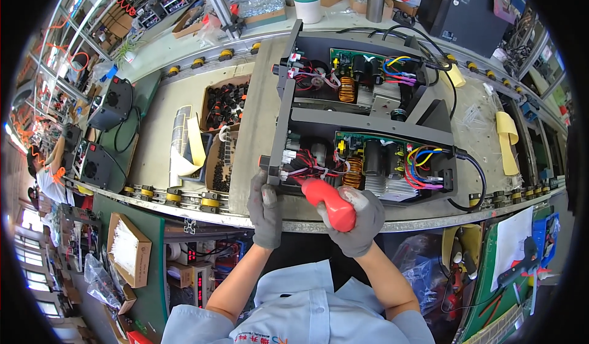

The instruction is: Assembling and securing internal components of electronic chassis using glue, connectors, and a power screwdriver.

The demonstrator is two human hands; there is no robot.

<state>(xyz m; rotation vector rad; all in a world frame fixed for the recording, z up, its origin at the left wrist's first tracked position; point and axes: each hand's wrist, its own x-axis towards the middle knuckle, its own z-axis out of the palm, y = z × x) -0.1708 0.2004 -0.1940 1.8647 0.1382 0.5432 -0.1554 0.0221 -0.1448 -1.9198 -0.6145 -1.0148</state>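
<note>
We have the right grip (361, 222) wrapped around the red hand tool (336, 209) by the nearer open chassis (368, 125), probably light, stiff and best held by its thick body, but cannot tell whether the left grip (265, 217) pinches anything.

Roller conveyor (210, 202), opened chassis (368, 123) (wiring (420, 155) bare) — it's an electronics workshop.

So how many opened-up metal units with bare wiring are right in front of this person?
2. The near unit is by the gloved hands, its lower edge partly hidden by the right hand and red tool; the far unit lies just beyond.
</note>
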